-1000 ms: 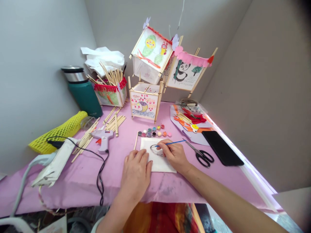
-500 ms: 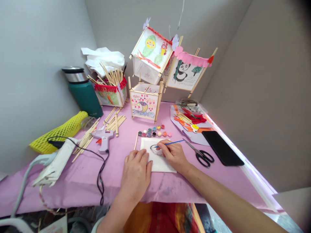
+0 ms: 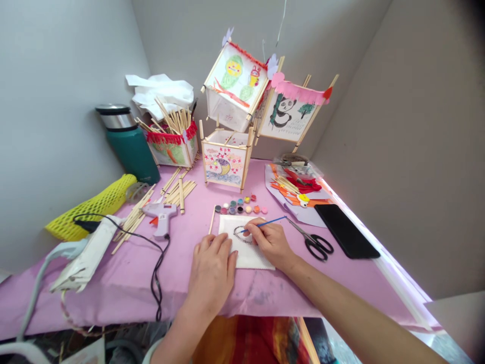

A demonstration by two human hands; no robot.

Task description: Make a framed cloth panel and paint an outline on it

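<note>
A white square panel [image 3: 250,259] lies on the pink cloth, bearing a dark, roughly round outline. My right hand [image 3: 271,243] pinches a thin blue paintbrush [image 3: 265,223], its tip at the outline. Flat over the panel's left edge rests my left hand [image 3: 213,260], fingers stretched out and holding nothing. A thin wooden stick [image 3: 212,220] lies just beyond its fingertips. Behind the panel stand several small paint pots [image 3: 240,209] in different colours. Part of the outline is hidden by my right hand.
Black-handled scissors [image 3: 318,246] and a black phone [image 3: 346,231] lie to the right. At left are a glue gun [image 3: 162,217], its cable, a power strip [image 3: 89,253], wooden sticks [image 3: 182,193] and a green bottle [image 3: 132,151]. A decorated lantern [image 3: 224,161] stands behind; others hang above.
The brush tip has shifted very slightly along the outline, with the brush in my right hand. My left hand stays in place on the panel.
</note>
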